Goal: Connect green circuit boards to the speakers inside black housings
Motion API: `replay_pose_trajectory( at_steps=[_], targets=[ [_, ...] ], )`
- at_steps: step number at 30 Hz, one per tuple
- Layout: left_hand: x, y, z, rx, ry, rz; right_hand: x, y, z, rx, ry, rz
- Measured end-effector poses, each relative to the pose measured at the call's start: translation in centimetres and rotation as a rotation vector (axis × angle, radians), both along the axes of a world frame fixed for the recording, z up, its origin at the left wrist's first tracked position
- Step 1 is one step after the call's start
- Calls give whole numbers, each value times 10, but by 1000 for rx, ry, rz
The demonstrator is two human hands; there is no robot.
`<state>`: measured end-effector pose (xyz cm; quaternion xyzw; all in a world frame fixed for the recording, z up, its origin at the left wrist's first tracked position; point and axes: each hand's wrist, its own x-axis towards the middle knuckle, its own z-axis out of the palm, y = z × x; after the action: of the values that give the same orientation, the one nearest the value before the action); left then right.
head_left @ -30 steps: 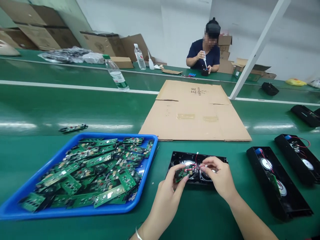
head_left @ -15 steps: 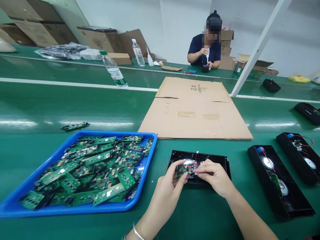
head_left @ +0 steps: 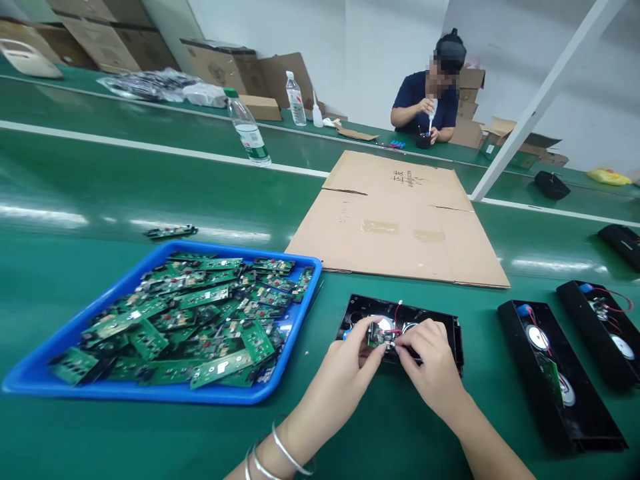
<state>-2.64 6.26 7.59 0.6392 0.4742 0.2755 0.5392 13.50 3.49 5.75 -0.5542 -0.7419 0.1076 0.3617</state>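
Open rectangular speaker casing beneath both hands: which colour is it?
The casing is black; see head view.

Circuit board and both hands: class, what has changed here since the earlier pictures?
The right hand has moved left, closing in on the circuit board. The left hand still holds the board; the blue tray and the black case beneath stayed put.

The location is an electronics assembly workshop. Identifying features: long green workbenches [head_left: 150, 440], a blue tray [head_left: 175, 392] heaped with green circuit boards [head_left: 225, 368], open black housings [head_left: 590, 407] containing red wires [head_left: 620, 297] and round components [head_left: 537, 337], a co-worker [head_left: 410, 107] handling a small part [head_left: 424, 141] opposite, and cardboard boxes [head_left: 110, 43] stacked by the wall [head_left: 400, 40].
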Motion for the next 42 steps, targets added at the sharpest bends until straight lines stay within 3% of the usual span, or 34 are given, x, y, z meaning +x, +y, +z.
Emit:
replay_pose_trajectory(
  at_steps=[7,11,18,22,28,37,42],
  targets=[
    [1,1,0,148,101,-37,-4,0,3,156,-254,69],
    [2,-3,1,241,222,-93,-8,-3,5,181,-363,15],
    [1,-10,-7,376,197,-98,-9,-4,3,197,-292,0],
    [1,-10,-5,344,182,-73,-10,-3,1,220,-254,19],
    [5,-13,-6,292,202,-7,-17,-6,-1,306,-431,-29],
    [-6,-4,1,202,101,-116,-5,-2,-9,90,56,-12],
    [-11,1,0,247,83,-178,-1,0,-5,-90,65,49]
  ],
)
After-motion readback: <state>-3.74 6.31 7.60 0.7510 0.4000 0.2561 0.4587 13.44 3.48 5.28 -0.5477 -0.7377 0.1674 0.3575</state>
